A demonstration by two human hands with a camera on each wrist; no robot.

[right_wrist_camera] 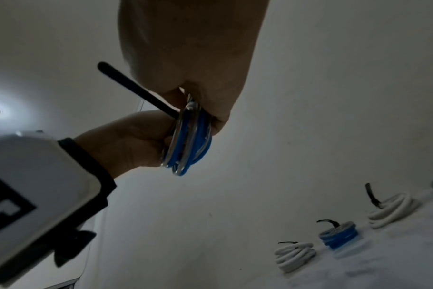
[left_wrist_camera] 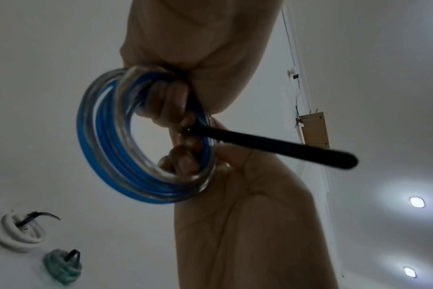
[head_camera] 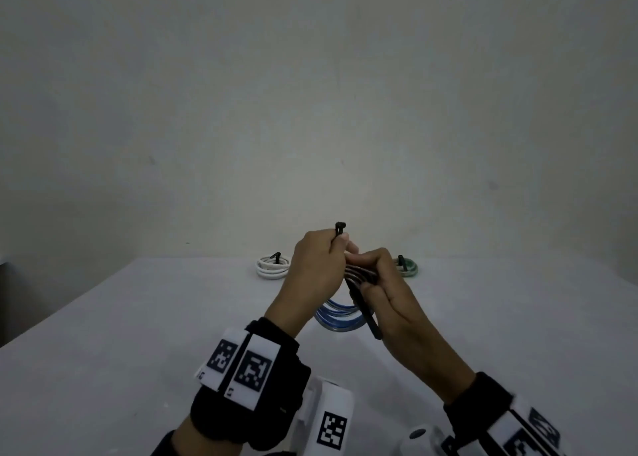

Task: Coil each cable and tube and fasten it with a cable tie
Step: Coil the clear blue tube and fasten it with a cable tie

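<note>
Both forearms reach forward from the near edge of the white table (head_camera: 138,317) and meet above it, each wrist wrapped in a black band carrying white marker tags. The left hand (head_camera: 312,265) is raised with its back to the head camera, fingers curled; the right hand (head_camera: 383,283) comes in from the right, knuckles up, touching the left at the fingertips.

Held between them, clear of the table, is a coil of blue and clear tubing (left_wrist_camera: 146,140), several loops stacked into a ring that hangs below the hands. A black cable tie (head_camera: 364,312) passes through the ring: its head (head_camera: 340,227) sticks up above the left hand's curled fingers, which pinch it, and its long flat tail slants down toward the person beside the right palm. The right hand's fingers (left_wrist_camera: 166,105) curl through the ring and grip the bundled loops.

Beyond the hands, on the table by the wall, lie finished coils, each with a black tie: a white one (head_camera: 272,267) to the left, a green one (head_camera: 407,267) to the right. The right wrist view also shows a blue coil (right_wrist_camera: 339,236) and another white coil (right_wrist_camera: 294,254).
</note>
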